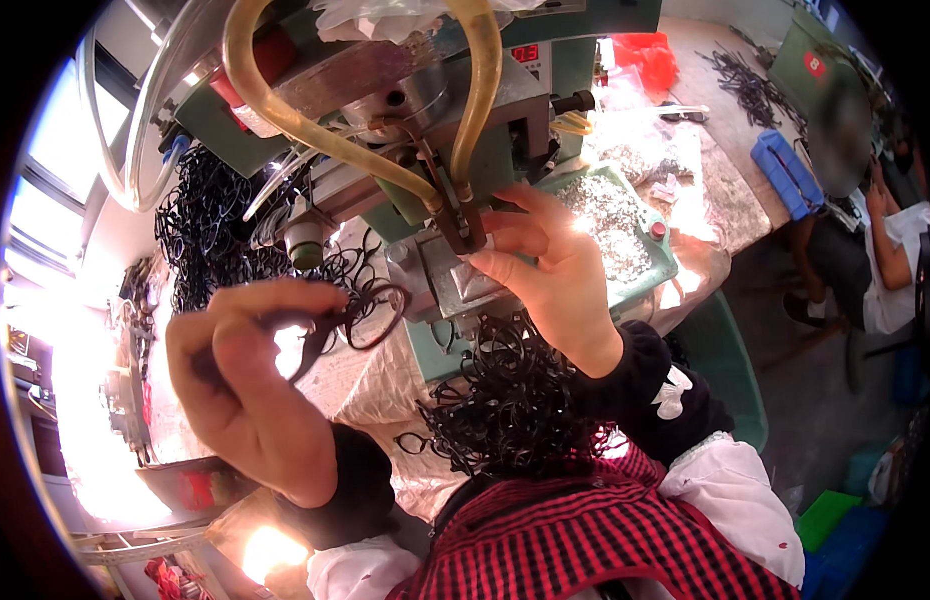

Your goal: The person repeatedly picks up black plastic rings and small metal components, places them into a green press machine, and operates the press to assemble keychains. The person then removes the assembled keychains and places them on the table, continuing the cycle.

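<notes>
My left hand (247,375) is closed round a dark eyeglass frame (397,338), whose rim sticks out toward the machine. At the bench machine (500,125), my right hand (560,275) has its thumb and fingertips pinched beside the dark tool tip (459,230), just above a metal block (475,285). Whatever the right fingertips hold is too small or too hidden to make out. Two yellowish hoses (320,125) run down to the tool tip. Below the block, a heap of black eyeglass frames (505,400) lies close in front of me.
A green tray (657,262) of small shiny parts stands right of the machine. More dark frames (210,215) are piled at its left. A blue basket (787,172) sits at the bench's right edge, near another seated person (890,250). A green bin (723,365) stands below.
</notes>
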A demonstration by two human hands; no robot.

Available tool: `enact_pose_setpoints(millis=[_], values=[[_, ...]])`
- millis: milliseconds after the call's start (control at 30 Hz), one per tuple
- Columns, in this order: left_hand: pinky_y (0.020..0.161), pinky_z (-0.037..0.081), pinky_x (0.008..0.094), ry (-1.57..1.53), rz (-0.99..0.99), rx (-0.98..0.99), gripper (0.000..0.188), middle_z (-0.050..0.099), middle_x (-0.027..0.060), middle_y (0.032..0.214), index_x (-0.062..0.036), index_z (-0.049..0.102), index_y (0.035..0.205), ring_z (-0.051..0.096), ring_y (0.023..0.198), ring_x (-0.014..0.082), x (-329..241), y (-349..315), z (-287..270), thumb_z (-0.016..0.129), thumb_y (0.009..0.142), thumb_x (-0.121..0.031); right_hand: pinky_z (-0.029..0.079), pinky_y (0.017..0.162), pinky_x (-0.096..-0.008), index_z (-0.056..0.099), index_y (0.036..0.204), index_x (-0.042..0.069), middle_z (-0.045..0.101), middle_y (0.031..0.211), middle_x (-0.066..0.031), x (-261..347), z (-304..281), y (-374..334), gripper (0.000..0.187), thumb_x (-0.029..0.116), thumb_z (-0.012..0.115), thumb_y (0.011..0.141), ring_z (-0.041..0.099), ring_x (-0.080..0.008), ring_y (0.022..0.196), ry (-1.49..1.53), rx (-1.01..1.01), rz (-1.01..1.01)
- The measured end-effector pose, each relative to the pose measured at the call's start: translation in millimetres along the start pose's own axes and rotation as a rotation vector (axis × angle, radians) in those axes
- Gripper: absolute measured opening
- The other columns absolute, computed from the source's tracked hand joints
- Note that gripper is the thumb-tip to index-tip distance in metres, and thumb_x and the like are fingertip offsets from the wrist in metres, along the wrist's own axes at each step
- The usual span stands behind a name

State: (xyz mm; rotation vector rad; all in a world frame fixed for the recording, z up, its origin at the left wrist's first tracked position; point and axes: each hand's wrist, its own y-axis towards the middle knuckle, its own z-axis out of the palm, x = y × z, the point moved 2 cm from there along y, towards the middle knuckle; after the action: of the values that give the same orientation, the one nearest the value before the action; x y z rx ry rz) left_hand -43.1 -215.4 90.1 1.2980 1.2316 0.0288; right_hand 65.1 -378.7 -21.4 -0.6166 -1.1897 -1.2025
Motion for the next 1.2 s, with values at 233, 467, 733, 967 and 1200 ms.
enact_pose_setpoints(millis=[233,467,733,967,1200], values=[[0.065,0.054,0.0263,-0.013,0.036,-0.019,0.031,0.07,0.0161,0.084,-0.0008,0.049,0.094,0.067,0.067,0.018,15.2,15.9,7.4,0.041,0.113,-0.024,0.054,0.093,-0.0313,0.048,0.143,-0.002,0.069,0.127,-0.0157,4.6,6.0,-4.4,0.056,0.0,0.07,0.091,0.07,-0.0179,0.109,0.094,-0.018,0.07],[0.081,0.062,0.0392,0.166,0.903,0.616,0.03,0.071,0.0122,0.104,-0.0103,0.052,0.093,0.064,0.072,0.0191,5.9,-47.9,34.9,0.075,0.09,-0.03,0.05,0.1,-0.0426,0.07,0.117,0.004,0.066,0.122,-0.0207,17.4,-53.2,-3.4,0.034,0.007,0.074,0.083,0.061,-0.0374,0.121,-1.05,0.055,-0.37],[0.085,0.064,0.0411,0.309,0.876,0.634,0.03,0.074,0.0101,0.105,-0.0088,0.059,0.084,0.067,0.08,0.0212,10.5,-72.7,51.4,0.077,0.09,-0.032,0.05,0.092,-0.0454,0.071,0.085,0.005,0.069,0.101,-0.014,-28.5,-137.3,7.4,0.01,0.011,0.078,0.079,0.062,-0.036,0.108,-1.317,-0.258,-0.528],[0.084,0.064,0.0376,0.287,0.87,0.622,0.03,0.074,0.0072,0.108,-0.0094,0.061,0.084,0.058,0.069,0.0145,12.0,-67.9,45.6,0.078,0.087,-0.034,0.052,0.075,-0.0298,0.071,0.099,0.001,0.073,0.089,-0.0101,-30.9,-143.0,10.6,0.013,0.013,0.07,0.093,0.069,-0.018,0.082,-0.832,-0.407,-0.286],[0.091,0.062,0.0386,0.24,0.81,0.525,0.031,0.073,0.0093,0.108,-0.0081,0.062,0.083,0.069,0.084,0.0189,13.5,-73.8,44.8,0.077,0.088,-0.035,0.053,0.081,-0.027,0.066,0.103,-0.001,0.07,0.092,-0.0073,-53.4,-149.9,-2.5,0.009,0.005,0.066,0.097,0.066,-0.0143,0.085,-0.186,-0.581,-0.167]])
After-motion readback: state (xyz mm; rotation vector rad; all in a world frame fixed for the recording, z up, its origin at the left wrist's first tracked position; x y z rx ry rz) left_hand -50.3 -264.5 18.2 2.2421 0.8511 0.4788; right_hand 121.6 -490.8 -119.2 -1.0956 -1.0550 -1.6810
